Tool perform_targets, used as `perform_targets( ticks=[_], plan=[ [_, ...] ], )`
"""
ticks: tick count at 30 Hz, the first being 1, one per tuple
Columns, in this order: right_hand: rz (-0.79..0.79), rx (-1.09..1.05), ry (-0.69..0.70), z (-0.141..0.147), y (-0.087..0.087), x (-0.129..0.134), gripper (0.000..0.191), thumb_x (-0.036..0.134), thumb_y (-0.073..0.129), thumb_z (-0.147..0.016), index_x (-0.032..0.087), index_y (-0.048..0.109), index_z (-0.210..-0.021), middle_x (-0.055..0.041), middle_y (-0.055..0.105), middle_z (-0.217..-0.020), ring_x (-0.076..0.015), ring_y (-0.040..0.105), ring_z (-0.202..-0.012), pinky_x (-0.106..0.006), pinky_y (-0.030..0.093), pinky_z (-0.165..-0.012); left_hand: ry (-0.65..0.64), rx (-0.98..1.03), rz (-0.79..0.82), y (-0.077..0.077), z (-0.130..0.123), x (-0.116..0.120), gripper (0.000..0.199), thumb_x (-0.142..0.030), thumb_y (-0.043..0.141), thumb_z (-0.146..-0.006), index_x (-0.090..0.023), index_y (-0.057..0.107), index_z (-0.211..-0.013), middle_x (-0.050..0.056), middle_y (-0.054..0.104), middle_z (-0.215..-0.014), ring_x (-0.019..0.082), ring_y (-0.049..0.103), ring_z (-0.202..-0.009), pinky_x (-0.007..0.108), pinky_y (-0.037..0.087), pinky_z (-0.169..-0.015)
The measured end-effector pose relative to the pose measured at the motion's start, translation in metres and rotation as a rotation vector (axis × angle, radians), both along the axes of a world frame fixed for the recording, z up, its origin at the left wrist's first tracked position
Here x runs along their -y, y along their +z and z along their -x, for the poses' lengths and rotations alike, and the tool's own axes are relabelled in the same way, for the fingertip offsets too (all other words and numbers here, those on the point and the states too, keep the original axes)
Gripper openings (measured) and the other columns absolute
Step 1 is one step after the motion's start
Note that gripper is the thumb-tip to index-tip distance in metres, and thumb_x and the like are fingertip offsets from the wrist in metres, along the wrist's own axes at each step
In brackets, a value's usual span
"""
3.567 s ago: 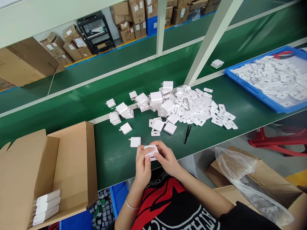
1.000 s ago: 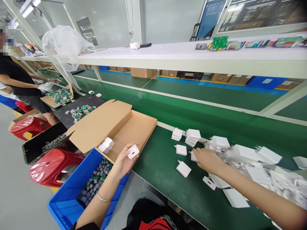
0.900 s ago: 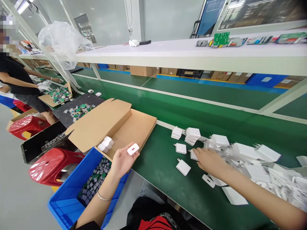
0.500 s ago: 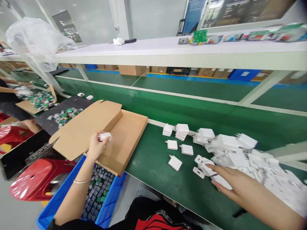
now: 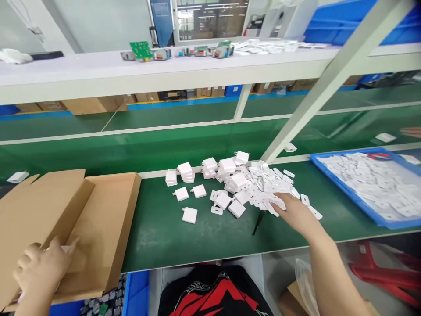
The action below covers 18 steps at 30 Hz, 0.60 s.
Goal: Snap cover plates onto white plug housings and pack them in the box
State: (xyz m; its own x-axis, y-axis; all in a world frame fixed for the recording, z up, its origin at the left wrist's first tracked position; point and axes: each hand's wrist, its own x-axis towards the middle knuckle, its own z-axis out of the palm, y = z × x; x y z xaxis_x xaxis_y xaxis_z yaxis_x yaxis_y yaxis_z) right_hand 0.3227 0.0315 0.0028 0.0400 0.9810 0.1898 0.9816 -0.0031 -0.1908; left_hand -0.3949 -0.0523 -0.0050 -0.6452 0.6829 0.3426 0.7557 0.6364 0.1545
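Note:
At the lower left, my left hand [image 5: 46, 265] reaches into the open cardboard box [image 5: 126, 228]. Its fingers are closed around a white charger [image 5: 66, 249], mostly hidden by the hand. On the right, my right hand [image 5: 296, 213] is at the near edge of a heap of small white plastic plates [image 5: 263, 182]. Thumb and fingers pinch a white plate [image 5: 279, 202] there. Several white chargers [image 5: 227, 166] lie stacked left of the heap, and a lone charger [image 5: 190, 215] rests nearer to me on the green table [image 5: 158, 243].
A blue tray [image 5: 358, 199] full of white plates stands on the right. Circuit boards [image 5: 141, 50] lie on the shelf [image 5: 98, 74] above. A slanted post [image 5: 309, 109] rises behind the heap. Below the box is a blue crate [image 5: 136, 292] of dark parts. A black pen-like tool [image 5: 258, 222] sticks out.
The view has swung right, bringing the blue tray into sight. My left hand has lowered the charger into the box. My right hand has moved from beside the chargers to the plate heap.

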Motion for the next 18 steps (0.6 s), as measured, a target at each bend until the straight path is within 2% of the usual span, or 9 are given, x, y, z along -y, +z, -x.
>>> perform_targets(
  ticks=[2,3,5,6,8,10,13,16,18],
  plan=[
    [-0.038,0.003,0.06,0.004,-0.016,-0.003,0.042,0.038,0.049,-0.097,0.013,0.068,-0.125,-0.0207,0.072,-0.122,-0.0394,0.069,-0.113,-0.053,0.056,-0.097,-0.069,-0.077,-0.081,0.014,-0.028,-0.007,0.051,-0.071,0.045,-0.091,-0.031,0.065,-0.116,0.011,0.047,-0.151,0.052,0.047,-0.133,0.073,0.046,-0.089],
    [-0.044,0.0,0.091,0.008,-0.023,-0.005,0.041,0.036,0.051,-0.096,0.014,0.068,-0.126,-0.0197,0.07,-0.121,-0.0382,0.068,-0.113,-0.052,0.056,-0.099,-0.13,-0.125,-0.109,0.021,-0.046,-0.012,0.053,-0.067,0.046,-0.094,-0.028,0.063,-0.124,0.015,0.044,-0.155,0.052,0.048,-0.133,0.073,0.047,-0.089],
    [-0.041,-0.014,0.136,0.02,-0.035,-0.009,0.039,0.03,0.055,-0.094,0.017,0.066,-0.129,-0.0176,0.067,-0.123,-0.0359,0.065,-0.114,-0.049,0.056,-0.098,-0.315,-0.186,-0.149,0.034,-0.09,-0.024,0.051,-0.058,0.048,-0.098,-0.022,0.064,-0.13,0.02,0.052,-0.145,0.05,0.053,-0.127,0.07,0.049,-0.092],
    [-0.042,-0.022,0.149,0.025,-0.039,-0.012,0.039,0.028,0.055,-0.092,0.018,0.067,-0.128,-0.0175,0.065,-0.124,-0.0357,0.065,-0.114,-0.048,0.056,-0.097,-0.44,-0.176,-0.174,0.038,-0.116,-0.03,0.045,-0.054,0.05,-0.098,-0.021,0.069,-0.123,0.019,0.06,-0.131,0.046,0.059,-0.119,0.067,0.05,-0.092],
    [-0.053,-0.038,0.153,0.033,-0.047,-0.017,0.035,0.023,0.054,-0.091,0.018,0.068,-0.123,-0.0188,0.062,-0.123,-0.0365,0.063,-0.112,-0.05,0.056,-0.094,-0.732,-0.088,-0.183,0.039,-0.172,-0.041,0.038,-0.042,0.053,-0.1,-0.016,0.071,-0.121,0.02,0.063,-0.12,0.039,0.063,-0.108,0.058,0.053,-0.093],
    [-0.067,-0.062,0.145,0.035,-0.049,-0.02,0.029,0.022,0.053,-0.091,0.017,0.068,-0.115,-0.0195,0.061,-0.12,-0.0366,0.063,-0.109,-0.05,0.056,-0.091,-0.929,0.005,-0.203,0.029,-0.231,-0.053,0.035,-0.035,0.055,-0.1,-0.016,0.069,-0.125,0.02,0.062,-0.12,0.038,0.061,-0.112,0.054,0.053,-0.094],
    [-0.088,-0.104,0.142,0.032,-0.045,-0.018,0.022,0.023,0.053,-0.092,0.016,0.066,-0.109,-0.0182,0.062,-0.116,-0.0347,0.064,-0.106,-0.049,0.056,-0.092,-1.158,0.219,-0.168,0.005,-0.31,-0.072,0.036,-0.029,0.057,-0.099,-0.018,0.065,-0.133,0.019,0.062,-0.125,0.037,0.061,-0.114,0.052,0.053,-0.094],
    [-0.112,-0.149,0.117,0.031,-0.035,-0.006,0.019,0.023,0.053,-0.094,0.017,0.063,-0.109,-0.0159,0.066,-0.112,-0.0327,0.066,-0.103,-0.045,0.055,-0.088,-1.216,0.278,-0.15,-0.016,-0.367,-0.097,0.054,-0.042,0.069,-0.094,-0.016,0.058,-0.14,0.02,0.065,-0.123,0.04,0.063,-0.11,0.053,0.053,-0.09],
    [-0.125,-0.176,0.094,0.036,-0.029,0.007,0.018,0.025,0.054,-0.096,0.018,0.062,-0.109,-0.0139,0.069,-0.108,-0.0305,0.067,-0.099,-0.041,0.055,-0.083,-1.229,0.316,-0.151,-0.025,-0.391,-0.114,0.059,-0.048,0.073,-0.091,-0.014,0.059,-0.138,0.021,0.067,-0.118,0.041,0.064,-0.108,0.054,0.052,-0.09]
  ],
)
